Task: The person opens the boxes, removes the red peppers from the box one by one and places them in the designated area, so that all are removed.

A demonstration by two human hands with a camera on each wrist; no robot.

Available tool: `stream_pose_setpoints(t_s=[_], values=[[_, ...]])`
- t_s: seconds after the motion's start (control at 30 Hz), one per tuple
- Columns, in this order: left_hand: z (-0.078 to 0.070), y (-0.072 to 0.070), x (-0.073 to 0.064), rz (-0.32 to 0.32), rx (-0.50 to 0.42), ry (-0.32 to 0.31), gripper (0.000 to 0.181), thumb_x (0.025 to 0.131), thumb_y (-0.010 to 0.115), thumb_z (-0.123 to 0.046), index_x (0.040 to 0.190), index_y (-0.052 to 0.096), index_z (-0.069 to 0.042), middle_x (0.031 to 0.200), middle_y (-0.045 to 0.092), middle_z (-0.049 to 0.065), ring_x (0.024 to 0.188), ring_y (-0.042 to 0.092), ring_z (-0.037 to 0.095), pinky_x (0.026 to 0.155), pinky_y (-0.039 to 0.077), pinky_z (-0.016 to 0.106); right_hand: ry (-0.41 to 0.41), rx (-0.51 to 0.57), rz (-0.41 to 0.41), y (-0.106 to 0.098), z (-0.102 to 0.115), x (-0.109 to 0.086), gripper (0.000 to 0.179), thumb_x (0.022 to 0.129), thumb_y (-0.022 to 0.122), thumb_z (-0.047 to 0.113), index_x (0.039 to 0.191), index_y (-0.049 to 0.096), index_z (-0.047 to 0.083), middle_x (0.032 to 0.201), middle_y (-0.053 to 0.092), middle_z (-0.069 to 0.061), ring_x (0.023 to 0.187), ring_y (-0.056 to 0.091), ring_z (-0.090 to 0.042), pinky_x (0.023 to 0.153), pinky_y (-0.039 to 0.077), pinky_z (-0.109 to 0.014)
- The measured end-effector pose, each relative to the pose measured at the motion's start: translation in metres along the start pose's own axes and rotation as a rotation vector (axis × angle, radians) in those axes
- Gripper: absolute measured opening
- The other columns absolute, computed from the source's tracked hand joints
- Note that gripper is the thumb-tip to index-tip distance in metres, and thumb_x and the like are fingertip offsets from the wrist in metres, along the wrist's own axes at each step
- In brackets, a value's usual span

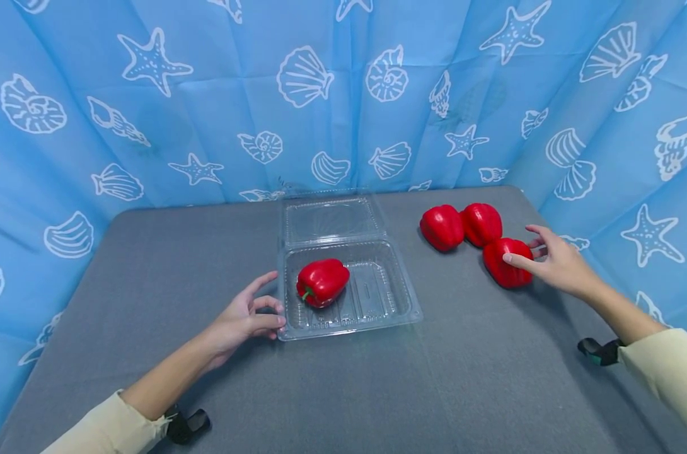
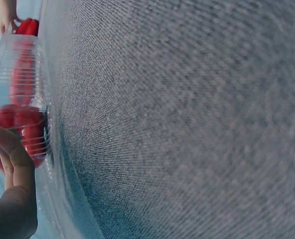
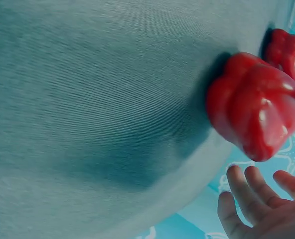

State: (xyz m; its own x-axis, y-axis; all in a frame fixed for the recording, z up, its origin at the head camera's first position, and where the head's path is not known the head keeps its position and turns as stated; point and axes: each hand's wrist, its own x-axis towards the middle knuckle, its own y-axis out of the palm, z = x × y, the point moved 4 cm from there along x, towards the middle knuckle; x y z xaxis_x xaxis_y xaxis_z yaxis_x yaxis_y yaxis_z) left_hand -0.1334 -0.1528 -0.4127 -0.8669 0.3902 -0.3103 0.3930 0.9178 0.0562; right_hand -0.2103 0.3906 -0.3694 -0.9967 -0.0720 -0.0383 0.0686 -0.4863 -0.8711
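Observation:
A clear plastic clamshell container [image 1: 372,321] stands on the table with its lid [image 1: 332,221] folded back. Inside its left half lies a red bell pepper [image 1: 323,280], green stem toward the front. My left hand [image 1: 247,318] is at the container's left rim, fingertips against the edge, fingers loosely bent. Over to the right, my right hand [image 1: 556,261] reaches around the nearest of three red bell peppers [image 1: 505,268], thumb in front and fingers beyond it. In the right wrist view, spread fingers [image 3: 244,191] show a gap from that pepper [image 3: 257,104].
Two more red bell peppers, one on the left [image 1: 442,227] and one behind [image 1: 482,224], sit close together beside the third. A grey cloth covers the table [image 1: 343,391]. Behind and at the sides hangs a blue curtain [image 1: 207,94] with white shell prints.

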Motion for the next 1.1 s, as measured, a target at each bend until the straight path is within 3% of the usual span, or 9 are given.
stream_pose_setpoints(t_s=[0.13, 0.43, 0.63, 0.87, 1.1], values=[[0.000, 0.000, 0.001, 0.005, -0.002, 0.002, 0.090, 0.089, 0.069, -0.006, 0.158, 0.013, -0.018, 0.102, 0.058, 0.009, 0.085, 0.066, 0.020, 0.078, 0.056, 0.036, -0.019, -0.002, -0.032, -0.006, 0.014, 0.003, 0.093, 0.090, 0.067, 0.047, 0.152, 0.022, -0.007, 0.140, 0.038, -0.036, 0.120, 0.042, -0.054, 0.086, 0.046, -0.068], [-0.002, 0.000, 0.002, 0.014, -0.007, -0.005, 0.088, 0.090, 0.068, -0.007, 0.158, 0.013, -0.018, 0.103, 0.058, 0.009, 0.086, 0.067, 0.021, 0.078, 0.056, 0.035, -0.106, -0.007, -0.044, -0.008, 0.057, 0.009, 0.101, 0.084, 0.075, 0.045, 0.159, 0.016, 0.009, 0.155, 0.026, -0.026, 0.131, 0.034, -0.050, 0.087, 0.044, -0.072], [-0.001, 0.000, 0.003, 0.018, -0.012, -0.003, 0.088, 0.089, 0.069, -0.006, 0.158, 0.014, -0.017, 0.103, 0.058, 0.009, 0.085, 0.067, 0.020, 0.078, 0.056, 0.036, -0.198, 0.011, 0.026, 0.004, 0.091, 0.017, 0.101, 0.084, 0.076, 0.042, 0.160, 0.016, 0.017, 0.157, 0.028, -0.021, 0.135, 0.032, -0.046, 0.092, 0.041, -0.072], [-0.002, 0.003, 0.003, 0.033, -0.016, 0.000, 0.088, 0.090, 0.068, -0.006, 0.158, 0.014, -0.017, 0.104, 0.059, 0.010, 0.086, 0.066, 0.021, 0.080, 0.056, 0.037, -0.288, 0.050, 0.093, 0.021, 0.133, 0.030, 0.101, 0.080, 0.081, 0.040, 0.159, 0.019, 0.027, 0.157, 0.032, -0.014, 0.134, 0.038, -0.041, 0.092, 0.045, -0.068], [-0.003, 0.003, 0.002, 0.030, -0.016, -0.002, 0.088, 0.089, 0.069, -0.005, 0.158, 0.014, -0.017, 0.104, 0.059, 0.010, 0.085, 0.066, 0.020, 0.078, 0.057, 0.036, -0.415, 0.119, 0.172, 0.045, 0.169, 0.037, 0.103, 0.076, 0.085, 0.037, 0.158, 0.025, 0.024, 0.158, 0.034, -0.009, 0.141, 0.037, -0.032, 0.101, 0.042, -0.062]])
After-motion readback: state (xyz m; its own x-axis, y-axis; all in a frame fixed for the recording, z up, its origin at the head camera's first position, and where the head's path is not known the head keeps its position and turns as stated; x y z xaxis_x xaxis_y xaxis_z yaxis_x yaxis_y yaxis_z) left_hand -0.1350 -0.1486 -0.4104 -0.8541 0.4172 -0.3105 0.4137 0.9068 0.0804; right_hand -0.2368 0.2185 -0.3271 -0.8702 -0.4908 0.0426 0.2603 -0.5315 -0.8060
